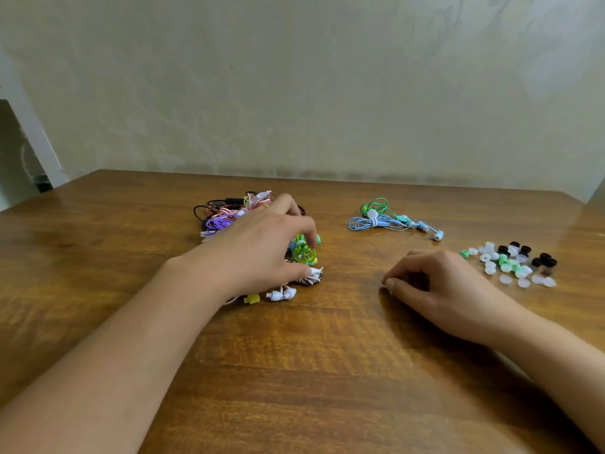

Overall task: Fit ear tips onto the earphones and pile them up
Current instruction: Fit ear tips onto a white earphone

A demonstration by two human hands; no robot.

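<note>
Left hand [262,253] reaches into the tangle of earphones [229,217], fingers curled round a lime-green coiled set [303,253], likely picking the next to fit. Right hand [435,283] rests idle, fingers loosely curled, holding nothing. Loose ear tips [514,263] lie just beyond its knuckles, handy. Two sets, blue and green [386,219], lie apart, probably the finished pile. Brown wooden table [294,371]; pale patterned wall [327,93] behind.
</note>
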